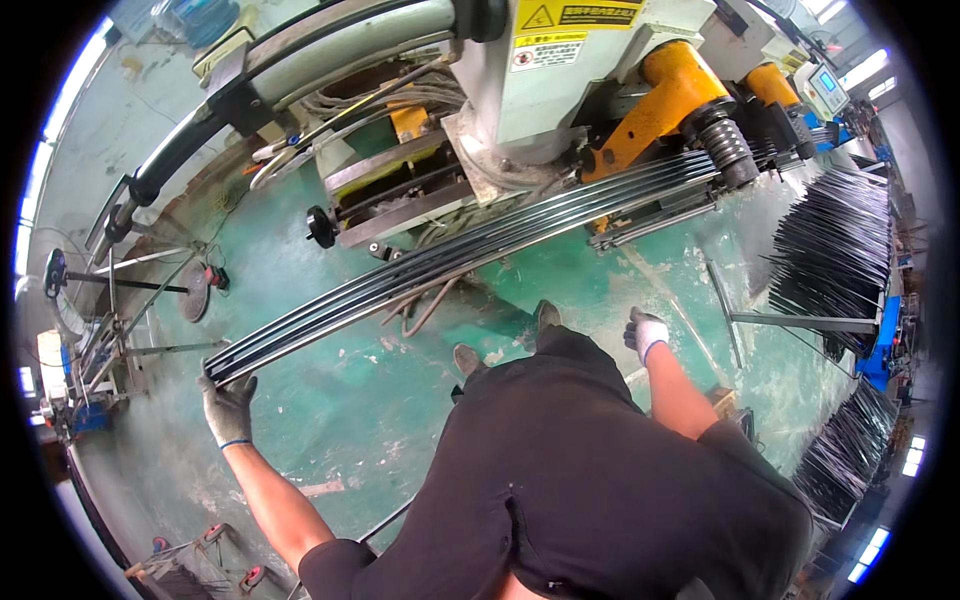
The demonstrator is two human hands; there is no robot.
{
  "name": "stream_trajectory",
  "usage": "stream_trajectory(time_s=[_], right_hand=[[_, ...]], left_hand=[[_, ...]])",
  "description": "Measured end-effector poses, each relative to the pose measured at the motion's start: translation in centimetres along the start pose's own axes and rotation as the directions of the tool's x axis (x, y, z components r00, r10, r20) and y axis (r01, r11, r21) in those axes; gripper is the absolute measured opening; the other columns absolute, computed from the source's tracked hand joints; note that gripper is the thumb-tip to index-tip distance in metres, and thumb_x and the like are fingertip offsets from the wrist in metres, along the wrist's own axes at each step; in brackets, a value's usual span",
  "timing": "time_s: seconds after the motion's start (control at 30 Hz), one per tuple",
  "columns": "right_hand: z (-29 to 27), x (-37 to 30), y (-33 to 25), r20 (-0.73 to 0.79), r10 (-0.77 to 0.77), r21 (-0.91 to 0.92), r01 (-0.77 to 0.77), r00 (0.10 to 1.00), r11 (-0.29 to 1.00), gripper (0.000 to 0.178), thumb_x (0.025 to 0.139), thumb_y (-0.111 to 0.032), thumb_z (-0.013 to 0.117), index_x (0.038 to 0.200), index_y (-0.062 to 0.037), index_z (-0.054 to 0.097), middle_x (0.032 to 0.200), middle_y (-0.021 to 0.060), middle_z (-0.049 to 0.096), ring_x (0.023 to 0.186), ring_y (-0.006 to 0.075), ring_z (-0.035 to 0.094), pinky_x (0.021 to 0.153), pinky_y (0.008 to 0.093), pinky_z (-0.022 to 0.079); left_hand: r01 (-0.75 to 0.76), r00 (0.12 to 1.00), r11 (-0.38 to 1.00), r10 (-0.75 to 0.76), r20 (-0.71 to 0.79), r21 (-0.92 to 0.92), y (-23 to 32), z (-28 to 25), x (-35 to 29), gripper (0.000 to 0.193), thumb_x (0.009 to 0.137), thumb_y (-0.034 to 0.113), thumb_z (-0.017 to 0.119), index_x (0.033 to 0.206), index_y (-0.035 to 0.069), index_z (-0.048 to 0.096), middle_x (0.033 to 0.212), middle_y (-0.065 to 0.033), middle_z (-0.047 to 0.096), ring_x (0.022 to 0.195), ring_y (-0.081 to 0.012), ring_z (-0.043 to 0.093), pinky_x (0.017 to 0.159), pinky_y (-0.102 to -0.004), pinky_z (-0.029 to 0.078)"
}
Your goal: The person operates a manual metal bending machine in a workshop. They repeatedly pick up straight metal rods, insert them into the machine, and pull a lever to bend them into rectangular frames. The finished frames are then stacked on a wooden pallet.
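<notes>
A bundle of long, thin dark metal tubes runs slantwise from the lower left up to the machine at the upper right. My left hand, in a pale work glove with a blue cuff, is closed around the bundle's near-left end, thumb and fingers on either side of the tube ends. Well below the tubes, to the right of my body, hangs my right hand in a similar glove. It is empty, with loosely bent fingers and the thumb standing apart. The far ends of the tubes pass beneath a coiled black spring part.
A white machine column with an orange arm stands ahead. Stacks of thin dark rods rest on a rack at the right. A steel bar juts from it. A round-based stand is at the left.
</notes>
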State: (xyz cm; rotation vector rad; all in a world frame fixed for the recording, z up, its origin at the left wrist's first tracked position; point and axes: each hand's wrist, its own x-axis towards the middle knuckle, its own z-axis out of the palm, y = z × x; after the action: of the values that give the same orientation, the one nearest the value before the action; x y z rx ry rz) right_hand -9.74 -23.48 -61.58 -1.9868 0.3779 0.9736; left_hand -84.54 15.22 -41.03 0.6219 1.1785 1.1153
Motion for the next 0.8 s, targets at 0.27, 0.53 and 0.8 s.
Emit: stream_trajectory(time_s=[0.27,0.53,0.8], right_hand=[[-1.2,4.6,-7.4,0.114,-0.042,-0.097,0.053,0.993,0.994,0.038,0.1,-0.033,0.071,0.122,-0.0026,0.066,0.082,0.0073,0.066,0.062,0.0203,0.065,0.055,0.0368,0.056],[-10.5,23.1,-12.9,0.273,0.014,-0.304,0.072,0.962,0.95,0.035,0.102,-0.032,0.068,0.09,0.0005,0.067,0.069,0.0109,0.065,0.056,0.0233,0.064,0.052,0.0391,0.054],[-17.0,28.3,-26.7,0.24,-0.083,-0.57,0.21,0.967,0.794,0.041,0.098,-0.037,0.067,0.103,0.0028,0.073,0.078,0.0103,0.071,0.063,0.019,0.067,0.059,0.0356,0.055]], left_hand=[[-0.199,0.833,0.912,-0.037,-0.553,-0.359,-7.5,2.6,-0.2,0.07,0.109,0.055,0.045,0.16,0.007,0.035,0.161,-0.0187,0.045,0.147,-0.0409,0.044,0.123,-0.0578,0.037],[0.262,0.829,0.826,-0.457,-0.321,-0.499,-37.9,22.6,-3.1,0.059,0.108,0.052,0.051,0.142,0.005,0.056,0.158,-0.0202,0.049,0.147,-0.0383,0.045,0.123,-0.0549,0.036],[0.618,0.772,0.78,-0.625,-0.113,-0.098,-51.4,49.2,-10.0,0.044,0.102,0.041,0.059,0.134,0.01,0.06,0.136,-0.0143,0.055,0.123,-0.0335,0.052,0.103,-0.0506,0.043]])
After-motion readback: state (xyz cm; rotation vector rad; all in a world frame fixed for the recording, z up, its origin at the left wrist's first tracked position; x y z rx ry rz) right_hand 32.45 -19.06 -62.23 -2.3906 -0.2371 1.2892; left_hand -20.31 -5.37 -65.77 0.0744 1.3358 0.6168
